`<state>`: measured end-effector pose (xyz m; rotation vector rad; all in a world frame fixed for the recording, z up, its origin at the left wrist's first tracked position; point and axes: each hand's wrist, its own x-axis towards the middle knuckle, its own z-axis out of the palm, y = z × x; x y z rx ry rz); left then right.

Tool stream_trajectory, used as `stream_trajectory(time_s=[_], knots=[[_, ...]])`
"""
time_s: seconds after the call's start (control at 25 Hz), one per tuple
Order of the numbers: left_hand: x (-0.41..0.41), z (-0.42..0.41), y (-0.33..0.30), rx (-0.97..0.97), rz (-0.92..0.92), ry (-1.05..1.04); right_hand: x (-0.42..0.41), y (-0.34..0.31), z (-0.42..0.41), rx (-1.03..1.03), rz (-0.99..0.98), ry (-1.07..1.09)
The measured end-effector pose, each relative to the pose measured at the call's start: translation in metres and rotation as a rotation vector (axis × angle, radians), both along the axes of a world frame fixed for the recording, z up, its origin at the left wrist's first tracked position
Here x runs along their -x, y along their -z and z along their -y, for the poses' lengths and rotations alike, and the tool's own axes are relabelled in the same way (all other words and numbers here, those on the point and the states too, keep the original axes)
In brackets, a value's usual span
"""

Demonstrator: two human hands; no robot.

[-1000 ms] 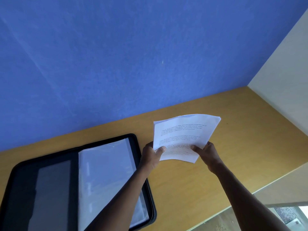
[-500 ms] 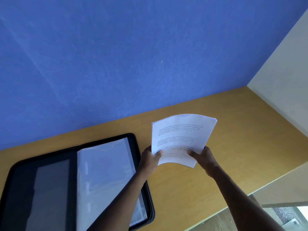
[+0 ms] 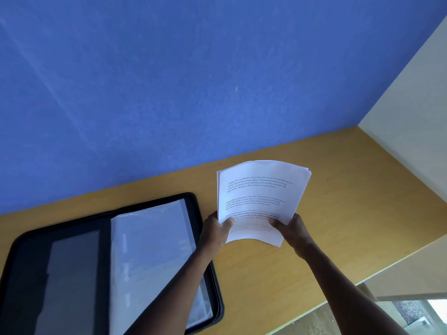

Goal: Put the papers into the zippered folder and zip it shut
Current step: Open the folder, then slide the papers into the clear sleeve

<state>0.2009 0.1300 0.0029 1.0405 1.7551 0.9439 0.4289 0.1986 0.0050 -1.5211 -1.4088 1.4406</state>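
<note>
A single wide-angle head camera is looking forward and down from the person's own standpoint, facing the blue wall (image 3: 169,81). It is sitting close above the wooden table (image 3: 338,213), with both forearms reaching in from the bottom edge.

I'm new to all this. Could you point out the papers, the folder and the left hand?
papers (image 3: 260,189), head view, top printed sheet.
folder (image 3: 150,240), head view, clear inner sleeve.
left hand (image 3: 215,229), head view, back of hand.
</note>
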Motion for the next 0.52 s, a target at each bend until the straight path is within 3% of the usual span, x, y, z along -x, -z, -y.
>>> stream_trajectory(time_s=[0.52], knots=[[0.016,0.004,-0.005,-0.018,0.072,0.062,0.011,-0.006,-0.003,-0.025,0.062,-0.037]])
